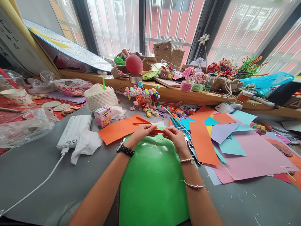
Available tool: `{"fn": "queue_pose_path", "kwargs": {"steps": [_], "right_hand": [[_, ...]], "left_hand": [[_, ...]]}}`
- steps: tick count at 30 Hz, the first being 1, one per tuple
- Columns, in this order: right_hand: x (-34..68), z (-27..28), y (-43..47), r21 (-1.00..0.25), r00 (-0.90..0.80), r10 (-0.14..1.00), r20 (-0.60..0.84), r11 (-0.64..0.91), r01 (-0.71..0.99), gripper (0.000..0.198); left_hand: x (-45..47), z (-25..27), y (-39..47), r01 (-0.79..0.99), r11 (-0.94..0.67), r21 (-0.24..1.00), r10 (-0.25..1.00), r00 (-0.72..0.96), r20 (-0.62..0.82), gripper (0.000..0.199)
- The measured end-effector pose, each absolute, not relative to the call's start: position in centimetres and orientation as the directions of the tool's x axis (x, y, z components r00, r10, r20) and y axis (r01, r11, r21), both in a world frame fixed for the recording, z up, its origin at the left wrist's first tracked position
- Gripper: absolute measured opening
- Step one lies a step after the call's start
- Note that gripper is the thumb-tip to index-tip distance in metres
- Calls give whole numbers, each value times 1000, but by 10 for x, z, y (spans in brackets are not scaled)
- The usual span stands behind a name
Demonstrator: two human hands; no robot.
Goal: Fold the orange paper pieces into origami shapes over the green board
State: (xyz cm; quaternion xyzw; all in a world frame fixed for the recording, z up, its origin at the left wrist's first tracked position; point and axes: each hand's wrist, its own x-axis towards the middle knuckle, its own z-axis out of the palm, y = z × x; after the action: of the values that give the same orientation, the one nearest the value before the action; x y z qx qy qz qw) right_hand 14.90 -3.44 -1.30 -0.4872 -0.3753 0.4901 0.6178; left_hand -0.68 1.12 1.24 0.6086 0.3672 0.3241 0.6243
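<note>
Head view: The left hand [143,131] and the right hand [176,138] are raised above the near-side edge of the paper clutter, facing each other. Between them is a narrow orange-red paper strip [160,131]. Its long axis runs left to right, approximately level, crosswise to the forearms; one end points toward each hand. Left grip: thumb and fingers pinched closed on the left end. Right grip: thumb and fingers pinched closed on the right end. The strip is located over the far end of a glossy green rectangular board [155,182]. A small orange V-shaped piece [161,138] lies on the board, just below the strip in view. A flat orange rectangular paper sheet [115,131] lies left of the board, its long axis slanting.
</note>
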Motion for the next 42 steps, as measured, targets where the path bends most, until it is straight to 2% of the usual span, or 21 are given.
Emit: {"fn": "queue_pose_path", "kwargs": {"steps": [6,12,17,24,29,33,36,42], "right_hand": [[149,-13,-35,-985,201,977,68,98,-143,25],[147,-15,-35,-984,218,975,49,85,-157,41],[147,-17,-33,-984,254,967,27,70,-161,35],[147,-17,-32,-991,334,938,91,119,-64,25],[146,-15,-33,-987,370,922,113,146,-62,23],[146,-14,-34,-981,382,921,80,142,-136,24],[147,-14,-35,-980,336,941,53,114,-164,28],[147,-12,-35,-977,257,945,202,211,-9,26]], "left_hand": [[-9,10,11,35,45,998,825,562,-56,35],[-7,7,12,16,6,1000,855,518,-13,28],[-7,7,11,52,-39,998,887,462,11,26],[-7,4,14,48,-28,998,927,374,8,33],[-3,4,13,40,-126,991,952,286,110,35],[-1,8,10,43,-217,975,896,406,181,36],[-1,10,7,91,-264,960,875,442,198,29],[-2,8,10,55,-115,992,900,429,80,29]]}}
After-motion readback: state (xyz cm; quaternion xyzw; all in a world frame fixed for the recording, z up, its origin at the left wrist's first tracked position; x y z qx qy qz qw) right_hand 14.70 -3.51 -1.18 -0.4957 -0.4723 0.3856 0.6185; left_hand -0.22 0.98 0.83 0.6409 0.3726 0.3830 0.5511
